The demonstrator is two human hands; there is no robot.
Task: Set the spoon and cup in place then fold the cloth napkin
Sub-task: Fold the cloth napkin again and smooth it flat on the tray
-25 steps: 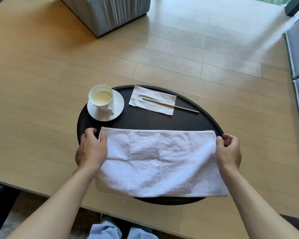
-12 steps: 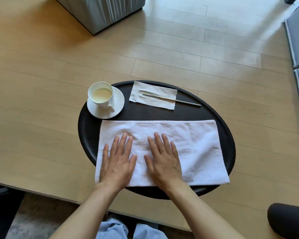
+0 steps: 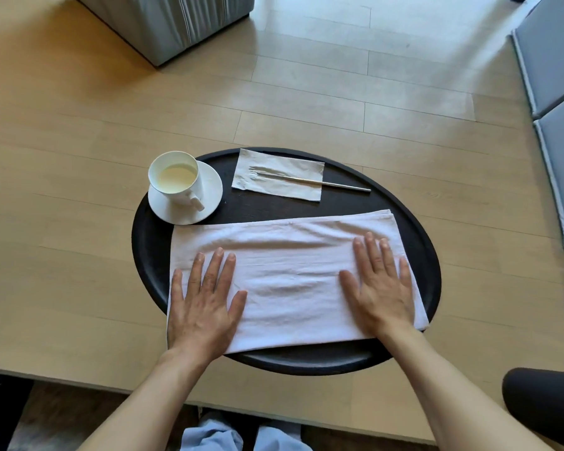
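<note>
Just one head cam, wide-angle, looking forward and steeply down. Sits close above the round tray (image 3: 144, 255), centre frame.

I see a round black tray (image 3: 144, 242) on the wooden counter (image 3: 62, 196), a saucer (image 3: 209, 196), a paper napkin (image 3: 274, 170), a grey upholstered block (image 3: 176, 24) far left, blue-grey cushions (image 3: 554, 60) right.

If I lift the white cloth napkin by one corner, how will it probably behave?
The cloth napkin would probably hang limp: it shows soft wrinkles and lies flat under the left hand and right hand. Its folded layers, visible at the far right corner, would likely fall open. It looks light, so it may slide on the smooth dark tray.
</note>
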